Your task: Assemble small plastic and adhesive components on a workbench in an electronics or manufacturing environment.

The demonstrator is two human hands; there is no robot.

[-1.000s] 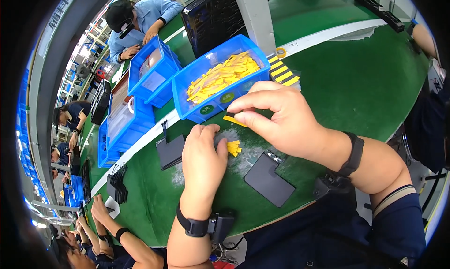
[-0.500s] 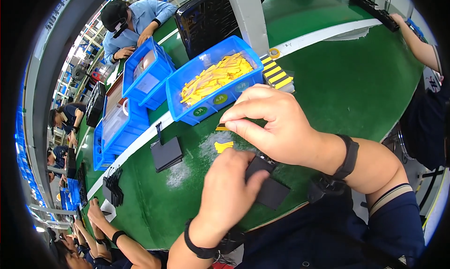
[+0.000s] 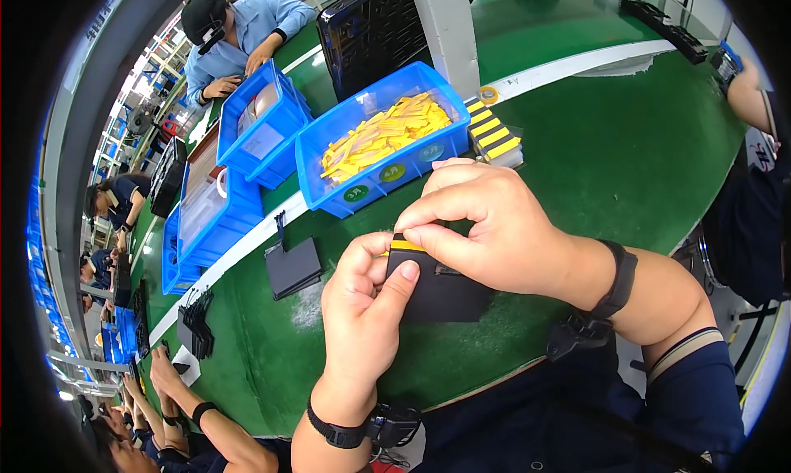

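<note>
My left hand (image 3: 356, 312) grips the left edge of a flat black panel (image 3: 441, 298), with the thumb on its face and the fingers behind. A small dark slot or connector shows near the panel's upper edge, partly covered by my right hand (image 3: 503, 222). Between thumb and forefinger, that hand pinches a short black-and-yellow strip (image 3: 406, 245), which lies against the panel's upper left corner. A bit of yellow shows beside my left fingers. Beyond the hands stands a blue bin (image 3: 334, 201) heaped with yellow strips (image 3: 387, 135).
Black panels with a cable (image 3: 294, 267) lie left of my hands, and more black pieces (image 3: 196, 325) farther left. A black-and-yellow striped stack (image 3: 496, 135) and a tape roll (image 3: 488, 95) sit right of the bin. Other blue bins (image 3: 222, 226) line the left. Co-workers sit around the green table.
My left hand has lifted and turned the black panel up to my right hand. The strip in my right hand now touches the panel's corner.
</note>
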